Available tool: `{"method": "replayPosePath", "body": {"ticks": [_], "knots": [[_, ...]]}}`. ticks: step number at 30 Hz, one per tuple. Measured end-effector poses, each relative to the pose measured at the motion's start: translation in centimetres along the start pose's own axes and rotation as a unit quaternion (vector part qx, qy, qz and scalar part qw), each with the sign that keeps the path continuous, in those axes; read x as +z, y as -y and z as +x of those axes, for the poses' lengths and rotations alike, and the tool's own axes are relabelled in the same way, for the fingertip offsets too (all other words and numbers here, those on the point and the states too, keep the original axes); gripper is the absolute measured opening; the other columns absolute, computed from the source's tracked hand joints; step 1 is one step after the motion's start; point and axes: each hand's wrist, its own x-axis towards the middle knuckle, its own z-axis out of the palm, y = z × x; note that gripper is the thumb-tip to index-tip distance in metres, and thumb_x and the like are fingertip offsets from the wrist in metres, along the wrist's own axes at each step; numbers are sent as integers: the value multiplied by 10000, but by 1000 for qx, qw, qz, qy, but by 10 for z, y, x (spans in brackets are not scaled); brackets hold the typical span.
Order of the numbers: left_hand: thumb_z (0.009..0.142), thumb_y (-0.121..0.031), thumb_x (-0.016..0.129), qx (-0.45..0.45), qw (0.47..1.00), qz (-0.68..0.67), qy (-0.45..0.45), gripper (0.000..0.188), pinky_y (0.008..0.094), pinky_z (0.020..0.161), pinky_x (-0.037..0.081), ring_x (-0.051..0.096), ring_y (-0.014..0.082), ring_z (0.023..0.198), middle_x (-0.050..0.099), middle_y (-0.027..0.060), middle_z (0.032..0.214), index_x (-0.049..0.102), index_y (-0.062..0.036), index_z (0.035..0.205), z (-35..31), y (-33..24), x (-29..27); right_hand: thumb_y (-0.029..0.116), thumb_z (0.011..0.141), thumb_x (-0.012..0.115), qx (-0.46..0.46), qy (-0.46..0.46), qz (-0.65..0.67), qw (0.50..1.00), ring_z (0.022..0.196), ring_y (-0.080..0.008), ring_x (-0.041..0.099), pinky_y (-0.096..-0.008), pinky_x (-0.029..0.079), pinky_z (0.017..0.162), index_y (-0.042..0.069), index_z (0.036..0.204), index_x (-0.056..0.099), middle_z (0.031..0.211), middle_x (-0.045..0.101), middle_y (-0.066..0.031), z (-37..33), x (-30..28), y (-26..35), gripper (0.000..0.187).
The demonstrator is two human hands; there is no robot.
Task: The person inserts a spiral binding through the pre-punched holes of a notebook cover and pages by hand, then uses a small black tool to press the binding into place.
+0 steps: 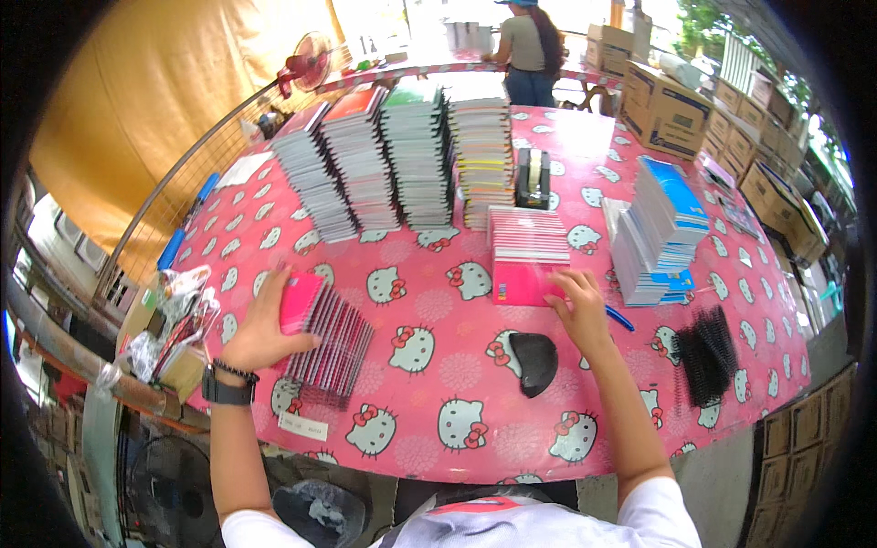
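My left hand (258, 331) grips the left side of a leaning stack of pink spiral notebooks (340, 336), its thumb and fingers spread around the edge. A black band circles that wrist. Farther right, my right hand (585, 312) pinches the right edge of a bright pink booklet (523, 287) at the near end of a fanned pink pile (530, 236). The fingertips partly cover that edge. A dark rounded pad (533, 363) lies on the table just nearer than this hand. A blue pen-like tool (619, 318) is beside its wrist.
Tall notebook stacks (417, 164) line the table's far side, beside a black tape dispenser (533, 179). Blue booklets (653, 237) and black spiral coils (705, 356) are at right. Plastic-wrapped clutter (174, 320) sits left. A person (530, 55) stands beyond, near cardboard boxes (665, 110).
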Motion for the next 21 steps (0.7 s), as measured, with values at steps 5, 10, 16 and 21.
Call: {"method": "replayPosePath", "body": {"ticks": [5, 10, 16, 21], "knots": [[601, -461, 790, 5, 999, -8, -50, 1135, 459, 1111, 203, 188, 401, 1373, 189, 243, 1483, 168, -24, 1444, 1, 0, 6, 109, 678, 705, -43, 34, -134, 989, 997, -227, 532, -402, 379, 844, 120, 937, 635, 952, 594, -30, 44, 33, -41, 269], [672, -265, 767, 89, 947, 94, -295, 895, 487, 1102, 196, 222, 371, 1363, 242, 225, 1464, 296, -62, 1405, -16, -71, 1, 78, 691, 670, -4, 26, -91, 995, 919, -282, 560, -412, 423, 775, 94, 873, 610, 876, 598, -78, 60, 21, -31, 192], [747, -164, 743, 171, 917, -274, -235, 603, 402, 1038, 333, 458, 260, 1215, 479, 182, 1301, 470, -4, 1260, -15, -139, 116, 85, 718, 676, -70, 157, 113, 979, 841, -324, 576, -423, 472, 731, 49, 857, 566, 837, 584, -121, 8, -29, 83, 181], [866, -35, 623, 65, 836, -545, -1, 205, 279, 796, 483, 612, 146, 829, 629, 64, 917, 525, -12, 1045, -51, -132, 204, 141, 783, 684, 65, 203, 241, 947, 806, -231, 584, -324, 476, 700, 47, 914, 582, 823, 588, -87, -70, -41, 109, 191]]}}
